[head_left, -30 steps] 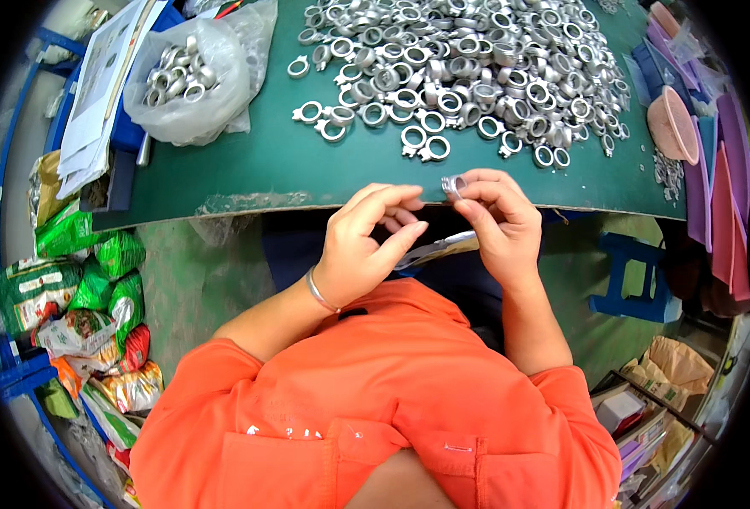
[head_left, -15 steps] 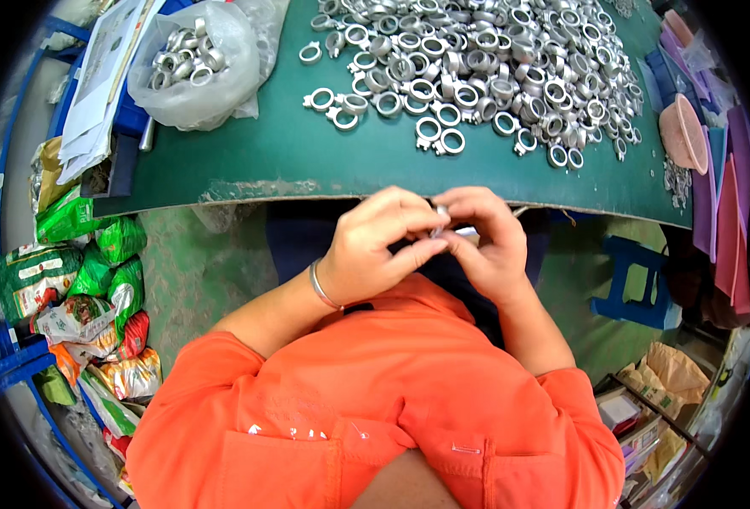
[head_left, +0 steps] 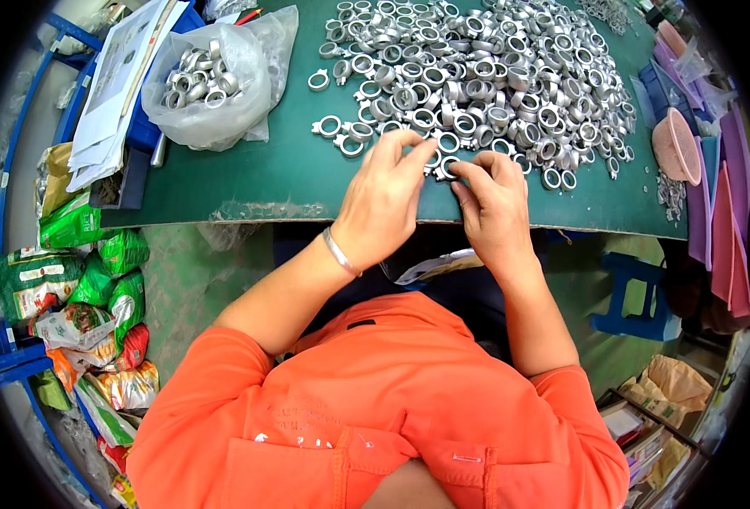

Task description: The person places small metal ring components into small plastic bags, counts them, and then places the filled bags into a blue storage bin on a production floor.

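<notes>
Both hands work at the near edge of the green table (head_left: 248, 182), right at the front of the big heap of silver metal rings (head_left: 485, 76) that covers its far half. The left hand (head_left: 383, 199) lies over that edge with its fingers stretched toward the heap, fingertips meeting those of the right hand (head_left: 494, 208), which comes in just beside it with its fingers curled. Between the two sets of fingertips sits a small silver ring piece (head_left: 444, 168), at the heap's nearest fringe; the hands seem to pinch it from both sides, though the fingers hide so much of it that I cannot tell how firm the hold is or whether it is lifted off the table. A thin bangle (head_left: 339, 252) circles the left wrist. Left of the heap, on the same table, a clear plastic bag (head_left: 214, 93) holds more rings, and beyond the bag a stack of papers (head_left: 116, 93) overhangs the table's left end. Right of the heap, a pink basket (head_left: 676, 148) sits near the table's right end. Below the table's left end, bright snack packets (head_left: 78, 297) are piled on the floor.
</notes>
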Available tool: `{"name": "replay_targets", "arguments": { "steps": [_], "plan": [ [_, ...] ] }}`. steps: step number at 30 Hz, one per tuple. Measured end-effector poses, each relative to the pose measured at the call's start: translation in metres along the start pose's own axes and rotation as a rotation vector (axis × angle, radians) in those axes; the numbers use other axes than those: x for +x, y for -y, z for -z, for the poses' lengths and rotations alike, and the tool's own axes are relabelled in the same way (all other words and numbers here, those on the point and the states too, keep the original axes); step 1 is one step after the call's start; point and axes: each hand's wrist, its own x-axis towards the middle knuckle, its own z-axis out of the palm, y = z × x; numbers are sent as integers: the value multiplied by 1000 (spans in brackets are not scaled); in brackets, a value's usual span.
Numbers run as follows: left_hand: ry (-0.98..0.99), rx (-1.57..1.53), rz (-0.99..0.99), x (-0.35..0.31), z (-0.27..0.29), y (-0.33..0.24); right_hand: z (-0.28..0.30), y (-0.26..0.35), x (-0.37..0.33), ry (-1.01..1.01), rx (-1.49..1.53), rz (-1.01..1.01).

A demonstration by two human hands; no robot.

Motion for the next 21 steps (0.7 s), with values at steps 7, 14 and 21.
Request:
{"name": "replay_targets", "arguments": {
  "steps": [7,14,21],
  "plan": [
    [42,-10,-58,-3,-2,10,9,-5,-16,50,445,-209],
    [76,-197,45,-6,2,9,16,1,-28,66,1173,-425],
    [60,-107,-2,-7,0,11,18,10,-41,122,893,-207]
  ]
}}
